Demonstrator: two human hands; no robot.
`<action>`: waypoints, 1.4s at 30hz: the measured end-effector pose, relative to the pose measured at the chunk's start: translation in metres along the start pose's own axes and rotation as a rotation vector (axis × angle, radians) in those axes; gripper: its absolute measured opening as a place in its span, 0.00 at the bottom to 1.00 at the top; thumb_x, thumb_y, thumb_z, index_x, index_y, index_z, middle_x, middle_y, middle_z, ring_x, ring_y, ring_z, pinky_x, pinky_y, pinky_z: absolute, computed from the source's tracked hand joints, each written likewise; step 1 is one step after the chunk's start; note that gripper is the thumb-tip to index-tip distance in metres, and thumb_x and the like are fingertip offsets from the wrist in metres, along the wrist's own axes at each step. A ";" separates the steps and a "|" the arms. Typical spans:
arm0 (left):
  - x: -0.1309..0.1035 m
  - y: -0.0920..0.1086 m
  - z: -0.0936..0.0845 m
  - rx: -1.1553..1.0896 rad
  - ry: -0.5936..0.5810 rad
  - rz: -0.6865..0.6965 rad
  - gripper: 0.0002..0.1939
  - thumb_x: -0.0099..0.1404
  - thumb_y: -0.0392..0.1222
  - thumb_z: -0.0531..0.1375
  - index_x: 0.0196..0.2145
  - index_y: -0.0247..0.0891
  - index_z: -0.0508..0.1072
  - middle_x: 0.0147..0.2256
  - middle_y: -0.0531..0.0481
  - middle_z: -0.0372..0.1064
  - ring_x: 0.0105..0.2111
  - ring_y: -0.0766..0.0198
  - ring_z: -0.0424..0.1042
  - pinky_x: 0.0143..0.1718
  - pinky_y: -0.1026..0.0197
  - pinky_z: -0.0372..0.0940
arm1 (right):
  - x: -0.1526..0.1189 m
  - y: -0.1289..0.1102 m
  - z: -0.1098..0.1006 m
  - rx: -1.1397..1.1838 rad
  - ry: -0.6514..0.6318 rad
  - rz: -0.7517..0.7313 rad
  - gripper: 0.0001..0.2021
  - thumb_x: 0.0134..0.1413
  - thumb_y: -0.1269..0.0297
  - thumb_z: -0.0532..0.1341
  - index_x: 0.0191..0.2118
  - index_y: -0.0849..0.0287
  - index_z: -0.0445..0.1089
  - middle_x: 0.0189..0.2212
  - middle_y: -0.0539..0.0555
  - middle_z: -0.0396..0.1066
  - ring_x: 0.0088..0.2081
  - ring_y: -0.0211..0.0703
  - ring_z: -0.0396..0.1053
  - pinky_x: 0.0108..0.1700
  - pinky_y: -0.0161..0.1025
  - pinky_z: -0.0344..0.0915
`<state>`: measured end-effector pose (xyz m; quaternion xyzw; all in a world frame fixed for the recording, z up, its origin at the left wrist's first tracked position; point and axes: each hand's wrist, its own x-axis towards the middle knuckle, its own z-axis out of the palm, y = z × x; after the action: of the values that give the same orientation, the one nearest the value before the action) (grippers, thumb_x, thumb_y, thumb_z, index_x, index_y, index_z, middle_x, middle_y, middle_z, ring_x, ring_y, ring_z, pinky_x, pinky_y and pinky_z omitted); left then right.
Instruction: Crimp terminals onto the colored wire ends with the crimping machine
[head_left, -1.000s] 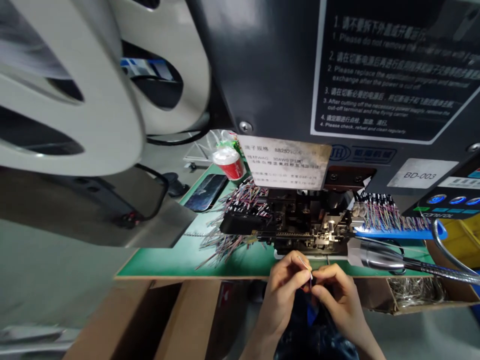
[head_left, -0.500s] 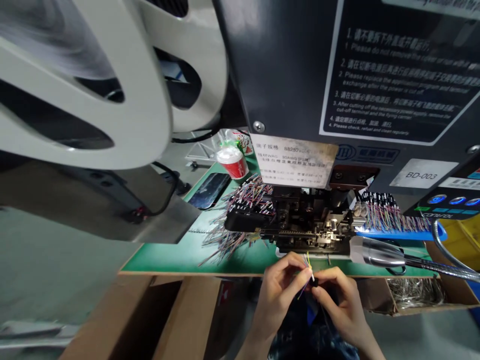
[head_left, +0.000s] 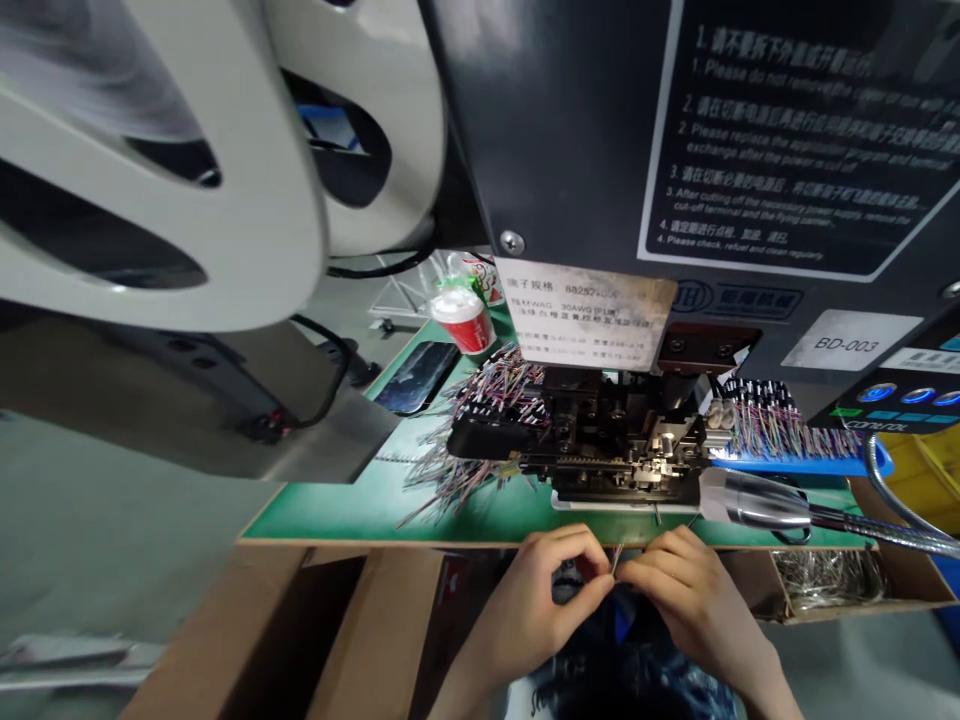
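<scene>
At the front edge of the green table point(head_left: 330, 515), my left hand point(head_left: 551, 590) pinches thin coloured wires point(head_left: 616, 556) between thumb and index finger. My right hand point(head_left: 686, 590) meets it from the other side, its fingers closed on the same wires. Only short wire ends show above the fingertips; the rest is hidden by the hands. Just beyond them stands a dark terminal machine point(head_left: 652, 470) with small metal parts lit up.
Bundles of wires point(head_left: 457, 460) lie left of the machine, near a phone point(head_left: 418, 377) and a red cup point(head_left: 466, 325). A blue tray point(head_left: 806, 464) of wires and a metal lamp point(head_left: 750, 500) are right. Cardboard boxes point(head_left: 390, 630) stand below; a large reel point(head_left: 292, 230) hangs upper left.
Both hands have turned and come closer together over the wires. The left hand's fingers are more curled, and the yellow and white wire parts seen before are now mostly covered.
</scene>
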<state>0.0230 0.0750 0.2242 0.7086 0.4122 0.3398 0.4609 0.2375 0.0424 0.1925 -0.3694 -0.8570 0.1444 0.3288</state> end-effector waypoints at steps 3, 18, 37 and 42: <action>-0.001 -0.004 0.004 -0.048 0.022 0.020 0.09 0.64 0.36 0.65 0.25 0.40 0.76 0.26 0.50 0.75 0.27 0.58 0.73 0.32 0.62 0.64 | -0.002 -0.002 0.003 0.077 0.063 0.050 0.12 0.74 0.71 0.54 0.50 0.54 0.75 0.33 0.55 0.81 0.32 0.48 0.73 0.35 0.42 0.64; -0.002 -0.006 0.068 -0.594 0.527 0.153 0.12 0.69 0.44 0.69 0.28 0.40 0.77 0.28 0.50 0.70 0.32 0.58 0.70 0.36 0.60 0.66 | 0.000 -0.039 0.046 0.785 0.740 0.646 0.10 0.63 0.52 0.70 0.42 0.52 0.83 0.35 0.54 0.83 0.37 0.47 0.79 0.42 0.38 0.76; -0.009 -0.022 0.065 -0.711 0.049 -0.195 0.13 0.61 0.51 0.73 0.37 0.40 0.84 0.33 0.46 0.80 0.33 0.56 0.78 0.41 0.59 0.75 | -0.001 -0.022 0.038 0.585 0.689 0.581 0.09 0.67 0.54 0.66 0.44 0.50 0.81 0.36 0.54 0.76 0.40 0.49 0.72 0.44 0.43 0.68; -0.007 -0.017 0.056 -0.671 0.082 -0.227 0.10 0.60 0.48 0.74 0.31 0.40 0.84 0.29 0.47 0.80 0.29 0.56 0.78 0.37 0.58 0.76 | -0.003 -0.013 0.034 0.566 0.627 0.554 0.09 0.64 0.53 0.68 0.42 0.51 0.82 0.36 0.56 0.78 0.40 0.51 0.74 0.43 0.45 0.70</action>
<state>0.0640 0.0522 0.1882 0.4533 0.3719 0.4311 0.6859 0.2095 0.0310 0.1725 -0.5051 -0.5138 0.3352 0.6070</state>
